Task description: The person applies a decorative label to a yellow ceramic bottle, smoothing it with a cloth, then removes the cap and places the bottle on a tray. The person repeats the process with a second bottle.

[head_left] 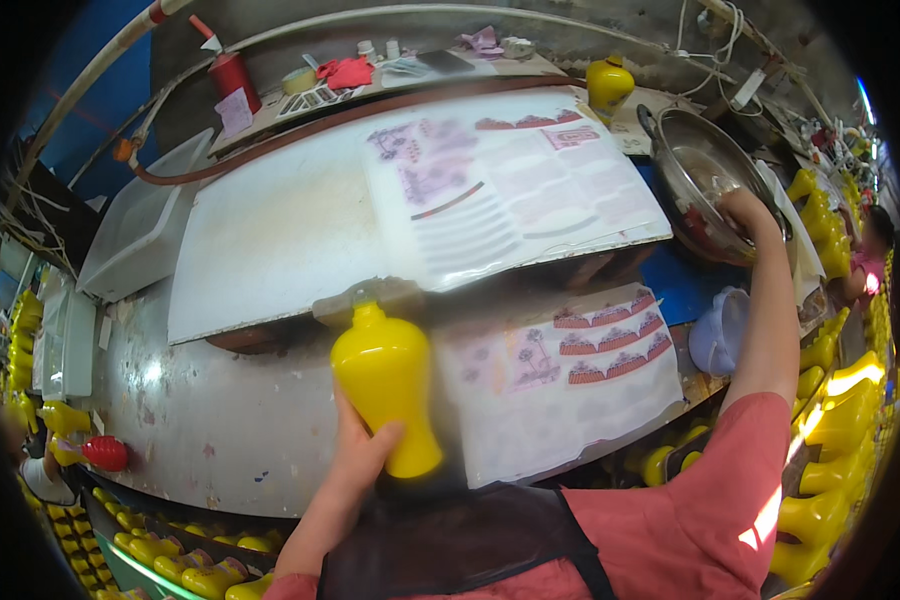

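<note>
My left hand grips a glossy yellow vase from its left side, near the tapered lower part. The vase lies tilted with its narrow neck pointing away from me, against a brown rest at the board's front edge. Over on the right, my right hand reaches down into a round metal basin that seems to hold water. Its fingers are hard to make out there, so I cannot tell whether they hold anything. Between both arms lies a decal sheet with purple and dark red patterns.
A raised white board carries more wet-looking decal sheets. Behind it are a red bottle, a pink cloth and another yellow vase. A lavender bucket stands below the basin. A white tub and a red bulb-shaped object are at left. Yellow vases line both sides.
</note>
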A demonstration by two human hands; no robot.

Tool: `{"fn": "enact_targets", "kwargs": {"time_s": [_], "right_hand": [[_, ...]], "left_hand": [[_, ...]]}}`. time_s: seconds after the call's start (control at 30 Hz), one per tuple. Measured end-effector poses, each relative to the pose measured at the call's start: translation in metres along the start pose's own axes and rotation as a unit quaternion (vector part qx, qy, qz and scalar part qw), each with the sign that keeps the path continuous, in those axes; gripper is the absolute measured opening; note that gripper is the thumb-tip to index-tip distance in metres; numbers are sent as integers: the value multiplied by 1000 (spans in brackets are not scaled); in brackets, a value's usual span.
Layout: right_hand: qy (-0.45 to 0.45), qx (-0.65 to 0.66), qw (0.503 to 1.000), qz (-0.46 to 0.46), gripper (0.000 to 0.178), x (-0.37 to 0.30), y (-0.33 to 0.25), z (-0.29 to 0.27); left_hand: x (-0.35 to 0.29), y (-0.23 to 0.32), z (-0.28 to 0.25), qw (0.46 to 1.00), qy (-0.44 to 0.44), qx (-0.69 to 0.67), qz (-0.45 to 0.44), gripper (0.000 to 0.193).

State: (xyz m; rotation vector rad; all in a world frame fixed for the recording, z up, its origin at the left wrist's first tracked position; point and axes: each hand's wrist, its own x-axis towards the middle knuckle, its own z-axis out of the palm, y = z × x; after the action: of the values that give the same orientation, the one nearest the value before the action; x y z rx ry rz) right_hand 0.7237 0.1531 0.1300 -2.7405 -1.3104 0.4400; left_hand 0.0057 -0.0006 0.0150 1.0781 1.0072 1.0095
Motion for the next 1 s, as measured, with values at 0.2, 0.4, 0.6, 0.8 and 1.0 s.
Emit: {"fn": "enact_targets", "kwargs": {"time_s": [0.2, 0.4, 0.6, 0.8, 1.0], "right_hand": [[24, 345, 931, -118, 39, -63, -105, -45], [-52, 400, 843, -355, 33, -135, -211, -49], [50, 352, 890, -286, 37, -74, -154, -58], [141, -164, 969, -118, 34, 26, -13, -13], [40, 351, 935, -19, 34, 0, -12, -41]], "left_hand": [[0, -1, 3, 1000, 13, 8, 14, 93], [-2, -4, 8, 994, 35, 62, 84, 103], [-6, -4, 9, 988, 32, 100, 114, 107], [-2, -8, 1, 985, 3, 122, 120, 106], [-1, -13, 1, 987, 34, 130, 89, 106]]}}
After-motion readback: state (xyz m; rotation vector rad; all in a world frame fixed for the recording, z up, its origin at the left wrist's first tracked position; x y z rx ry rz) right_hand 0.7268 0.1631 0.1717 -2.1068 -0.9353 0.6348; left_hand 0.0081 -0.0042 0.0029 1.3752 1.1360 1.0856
